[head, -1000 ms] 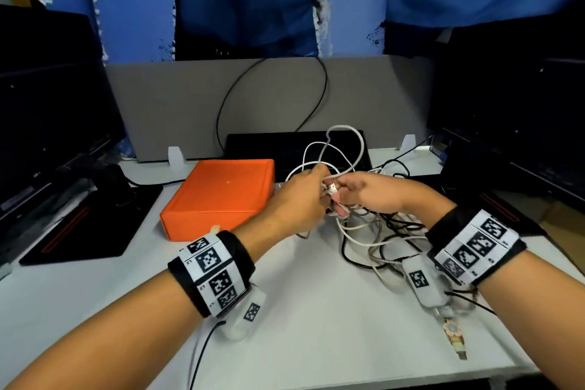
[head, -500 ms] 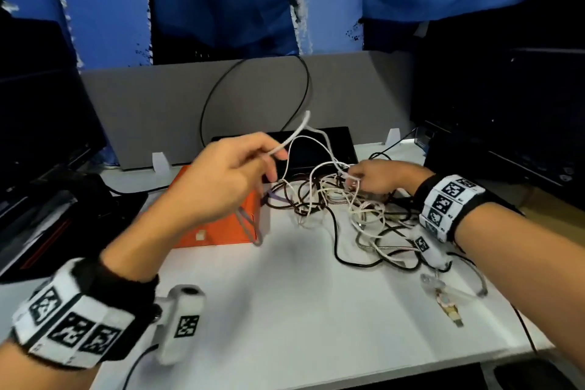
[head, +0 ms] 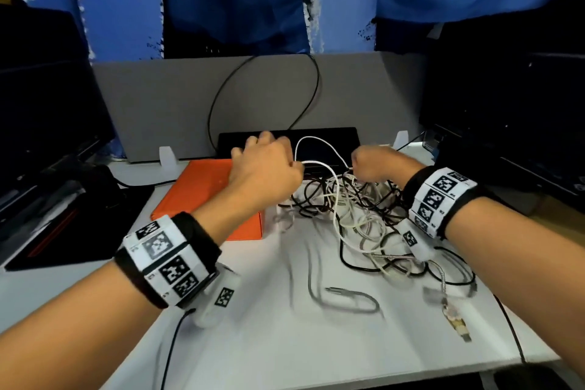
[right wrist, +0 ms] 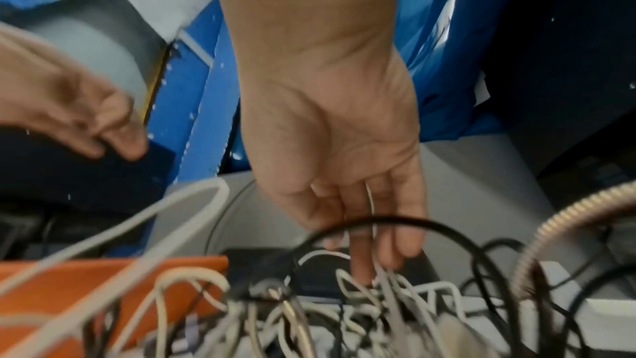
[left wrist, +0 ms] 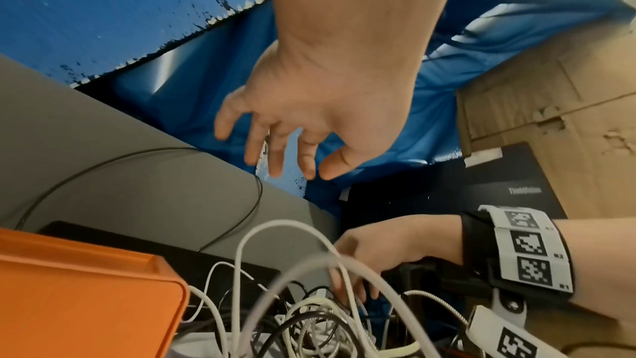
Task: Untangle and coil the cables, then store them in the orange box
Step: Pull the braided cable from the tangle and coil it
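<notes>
**Cable tangle — handling notes, untangling stage**

The tangle of cables [head: 351, 212] is lying on the white desk [head: 285, 342], toward its far right part, just beside the right edge of the orange box [head: 202, 193]. The box is sitting near the desk's far edge with its lid on; no cable is stored yet.

The left hand [head: 262, 168] is hovering above the box's right corner, fingers spread and relaxed in the left wrist view, gripping nothing. The right hand [head: 376, 165] is reaching into the far side of the tangle, fingers [right wrist: 385, 227] extended down among the white strands; whether they are pinching one, I cannot tell — blur.

A white cable loop [head: 319, 149] is arching up between the two hands. A braided metal-sheathed cable [right wrist: 564, 225] is running through the pile, and a loose USB plug [head: 456, 323] is lying toward the near right corner.

Judgement: the cables are looking light and limp, the thin white ones likely slippery; the braided one probably stiffer and springier. Best hold is probably at a plug end, feeding it back through the loops — pulling mid-strand risks tightening knots and dragging the whole pile.
</notes>
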A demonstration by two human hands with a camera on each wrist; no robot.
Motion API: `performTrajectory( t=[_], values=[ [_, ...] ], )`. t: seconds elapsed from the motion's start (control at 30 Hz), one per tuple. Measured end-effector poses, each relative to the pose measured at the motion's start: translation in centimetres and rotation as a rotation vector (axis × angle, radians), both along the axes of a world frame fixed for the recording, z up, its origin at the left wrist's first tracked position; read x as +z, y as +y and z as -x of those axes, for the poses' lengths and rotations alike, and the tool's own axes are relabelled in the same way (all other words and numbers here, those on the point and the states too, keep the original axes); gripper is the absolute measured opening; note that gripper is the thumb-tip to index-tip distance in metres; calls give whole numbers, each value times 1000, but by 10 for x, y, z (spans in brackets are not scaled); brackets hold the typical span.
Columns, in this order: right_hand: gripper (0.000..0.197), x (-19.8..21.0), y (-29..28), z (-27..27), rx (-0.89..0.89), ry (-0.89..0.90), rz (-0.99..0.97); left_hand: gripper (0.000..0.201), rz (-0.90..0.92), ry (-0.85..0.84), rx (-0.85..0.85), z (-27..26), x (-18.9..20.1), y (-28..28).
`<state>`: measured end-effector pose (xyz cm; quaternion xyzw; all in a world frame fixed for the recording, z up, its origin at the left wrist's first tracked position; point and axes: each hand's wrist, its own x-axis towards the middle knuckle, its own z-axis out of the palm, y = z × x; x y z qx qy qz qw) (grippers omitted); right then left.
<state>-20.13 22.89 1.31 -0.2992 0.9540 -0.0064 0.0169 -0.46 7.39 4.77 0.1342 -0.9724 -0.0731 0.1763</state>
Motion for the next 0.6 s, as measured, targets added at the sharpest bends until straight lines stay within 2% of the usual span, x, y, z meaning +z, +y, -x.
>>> performTrajectory(
  t=[0.07, 0.13, 0.23, 0.33, 0.43, 0.47, 0.6],
  values=[
    [13, -10, 4, -2, 16, -125, -187, 43, 14, -20, -62, 11, -10, 7],
    [22, -16, 5, -10, 63, -238, -240, 66, -45, -203, -208, 23, -27, 16],
    [30, -24, -4, -10, 65, -359, -232, 75, 34, -489, -321, 40, -56, 28],
    [34, -30, -9, -6, 76, -507, -150, 82, 32, -613, -352, 54, -77, 33],
    [14, -33, -5, -1, 75, -631, 95, 93, -55, -570, -349, 61, -83, 31],
    [14, -34, -3, 2, 83, -662, 155, 92, -79, -526, -343, 62, -83, 30],
    [7, -30, -3, 3, 96, -629, 146, 66, -126, -413, -291, 66, -80, 21]
  ],
)
